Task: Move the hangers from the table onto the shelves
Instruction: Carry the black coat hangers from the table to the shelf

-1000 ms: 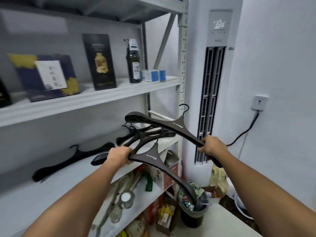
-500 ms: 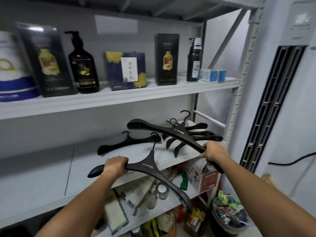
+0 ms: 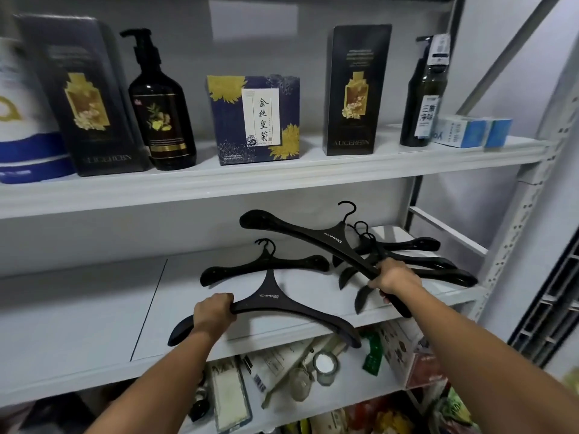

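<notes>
While each is clamped round one hanger arm, the left hand (image 3: pixel 214 311) holds the near hanger (image 3: pixel 272 300) over the middle shelf's (image 3: pixel 94 308) front edge and the right hand (image 3: pixel 396 278) holds the far hanger (image 3: pixel 313 238) above the pile (image 3: pixel 432 264) on that shelf, probably to lay both flat. Both hangers read "IMPRESSION"; a box (image 3: pixel 357 89) above the shelf reads "ALICEREBN".
</notes>
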Demonstrator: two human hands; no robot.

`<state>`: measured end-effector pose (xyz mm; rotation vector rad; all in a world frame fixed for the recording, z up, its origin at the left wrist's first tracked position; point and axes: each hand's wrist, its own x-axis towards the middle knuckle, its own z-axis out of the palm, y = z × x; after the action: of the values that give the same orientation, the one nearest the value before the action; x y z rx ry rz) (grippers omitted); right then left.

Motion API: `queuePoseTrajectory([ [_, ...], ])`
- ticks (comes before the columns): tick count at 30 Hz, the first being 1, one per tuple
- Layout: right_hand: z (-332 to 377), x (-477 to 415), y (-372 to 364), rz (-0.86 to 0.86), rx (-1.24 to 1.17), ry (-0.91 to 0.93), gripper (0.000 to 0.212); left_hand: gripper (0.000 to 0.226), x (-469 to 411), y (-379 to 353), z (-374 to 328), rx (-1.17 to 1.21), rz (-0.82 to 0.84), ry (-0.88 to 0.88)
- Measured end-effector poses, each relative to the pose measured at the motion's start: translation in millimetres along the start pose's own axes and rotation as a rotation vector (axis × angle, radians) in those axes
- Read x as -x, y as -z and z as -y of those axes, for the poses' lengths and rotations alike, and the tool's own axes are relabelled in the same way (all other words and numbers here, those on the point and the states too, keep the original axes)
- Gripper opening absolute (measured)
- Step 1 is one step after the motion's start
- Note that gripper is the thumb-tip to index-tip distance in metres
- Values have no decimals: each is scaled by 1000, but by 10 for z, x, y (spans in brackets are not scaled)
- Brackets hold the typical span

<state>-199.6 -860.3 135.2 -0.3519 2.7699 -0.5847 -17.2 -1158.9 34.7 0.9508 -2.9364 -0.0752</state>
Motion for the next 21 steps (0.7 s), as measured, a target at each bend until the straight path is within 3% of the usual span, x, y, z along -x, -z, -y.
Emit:
queuePoseTrajectory([
  [6, 157, -650, 16, -2, 9, 115, 17, 19, -536, -97, -132, -21, 34, 92],
  [11, 277, -997, -30, 2, 34, 112, 12, 22, -844, -258, -156, -37, 87, 147],
  [15, 306, -1205, -102, 22, 65, 100, 7, 24, -1020, -379, -176, -52, 110, 148],
  [21, 368, -1441, -197, 30, 100, 111, 17, 29, -1268, -519, -161, -82, 144, 115],
])
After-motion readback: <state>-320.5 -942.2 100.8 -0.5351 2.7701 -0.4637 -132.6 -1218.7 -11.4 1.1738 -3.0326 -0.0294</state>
